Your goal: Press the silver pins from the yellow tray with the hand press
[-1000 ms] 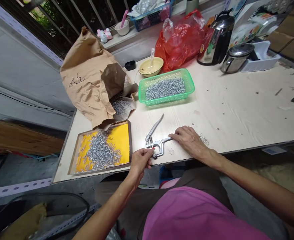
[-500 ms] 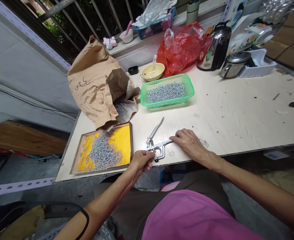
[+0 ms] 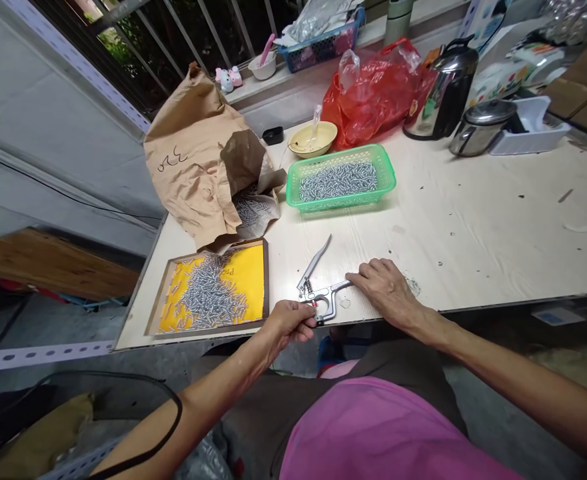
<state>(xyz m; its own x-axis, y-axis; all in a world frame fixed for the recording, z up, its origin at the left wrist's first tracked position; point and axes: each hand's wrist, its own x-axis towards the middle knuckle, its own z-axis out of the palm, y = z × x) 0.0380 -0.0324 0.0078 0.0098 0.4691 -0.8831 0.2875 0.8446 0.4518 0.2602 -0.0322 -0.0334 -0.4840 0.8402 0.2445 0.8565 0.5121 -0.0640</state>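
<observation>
Your left hand [image 3: 292, 320] has shifted slightly nearer lower end of metal pliers [image 3: 332, 299]; fingertips pinch small red piece [image 3: 315, 304] there. Your right hand [image 3: 386, 288] grips pliers' handle [image 3: 342, 285]. Pliers lie near table [image 3: 473, 263] edge, right of tray [image 3: 266, 277] holding metal pins [image 3: 210, 293].

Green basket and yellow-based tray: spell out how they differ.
The basket is green with perforated walls; the tray has a brown rim and yellow base. Silvery pieces cover most of the basket's floor; the tray's heap leaves yellow showing. The basket sits farther back than the tray. Both hold many small silvery pieces.
</observation>
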